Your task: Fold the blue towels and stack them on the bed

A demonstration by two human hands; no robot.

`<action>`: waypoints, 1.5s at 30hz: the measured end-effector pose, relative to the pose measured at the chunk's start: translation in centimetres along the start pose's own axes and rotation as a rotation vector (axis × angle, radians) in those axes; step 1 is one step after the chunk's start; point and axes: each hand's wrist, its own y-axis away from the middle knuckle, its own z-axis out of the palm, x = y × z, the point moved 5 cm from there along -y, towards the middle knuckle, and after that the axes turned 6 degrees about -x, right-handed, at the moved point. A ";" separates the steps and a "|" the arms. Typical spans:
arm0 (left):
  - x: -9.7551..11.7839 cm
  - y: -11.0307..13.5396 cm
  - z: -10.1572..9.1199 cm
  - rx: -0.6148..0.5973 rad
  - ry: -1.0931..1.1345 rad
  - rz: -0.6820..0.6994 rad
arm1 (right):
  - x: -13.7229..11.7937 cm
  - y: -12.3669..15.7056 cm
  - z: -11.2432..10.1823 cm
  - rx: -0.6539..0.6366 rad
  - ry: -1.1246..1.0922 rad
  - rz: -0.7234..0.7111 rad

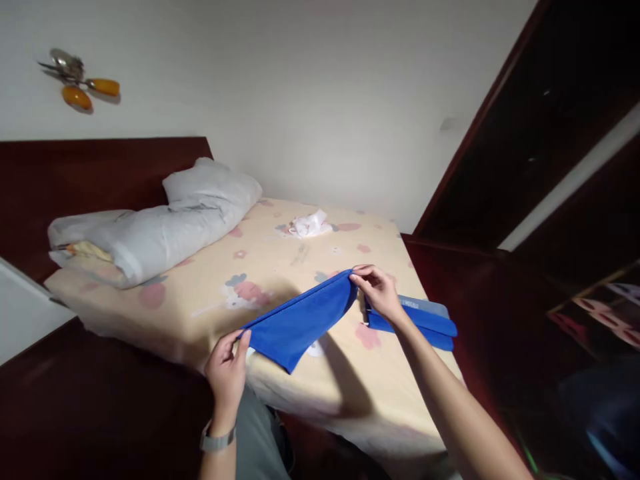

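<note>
- Blue cloth [310, 317]: one piece, held above the near part of the bed, its shadow falling on the sheet; top edge drawn nearly straight and slanting up to the right, lower part hanging to a point, apparently because only the two top corners are supported.
- Left hand [226, 365]: thumb and fingers pinched on the lower corner, beside a small pale tag; a watch [219, 439] on the wrist.
- Right hand [376, 290]: thumb and fingers pinched on the higher corner; the spread between hands seems to keep the edge taut.
- Blue bundle [425, 327]: lying flat near the bed's right edge, partly behind the right hand, with a grey lettered band; apparently set aside within easy reach.
- Patterned sheet [270, 257]: covering the bed, giving a broad, soft work surface.
- White crumpled bag [311, 224]: farther back, well apart from both hands.
- Pale quilt [170, 233]: bunched along the headboard [75, 177], probably to free the middle.
</note>
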 end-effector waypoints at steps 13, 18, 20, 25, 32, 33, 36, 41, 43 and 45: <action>10.8 -0.4 1.3 -0.049 -0.098 0.144 | -8.1 10.1 -8.6 0.344 0.027 -0.037; 5.6 -1.1 5.2 -0.202 -0.051 0.086 | -3.8 11.8 -9.1 0.355 0.031 0.093; 2.4 -2.4 8.4 -0.304 0.033 0.060 | 0.1 11.2 -8.8 0.357 0.026 0.177; -6.7 -8.1 19.4 -0.472 -0.076 0.031 | 14.0 6.1 -6.1 0.329 0.131 0.425; -16.3 -3.8 22.2 -0.529 -0.386 0.032 | 24.3 10.8 -2.2 0.192 0.417 0.655; -16.9 -1.7 20.9 -0.536 -0.492 0.089 | 23.9 13.5 -1.8 0.127 0.446 0.650; -17.6 4.0 16.6 -0.537 -0.795 0.174 | 21.6 22.7 -1.5 0.009 0.521 0.770; -15.9 8.1 12.8 -0.710 -0.954 0.124 | 17.3 30.1 -0.4 -0.132 0.582 0.995; -15.9 8.9 11.5 -0.742 -0.955 0.024 | 16.5 30.1 -0.2 -0.139 0.637 1.005; -16.6 9.9 10.3 -0.756 -0.899 -0.071 | 16.4 29.9 -0.3 -0.116 0.641 1.003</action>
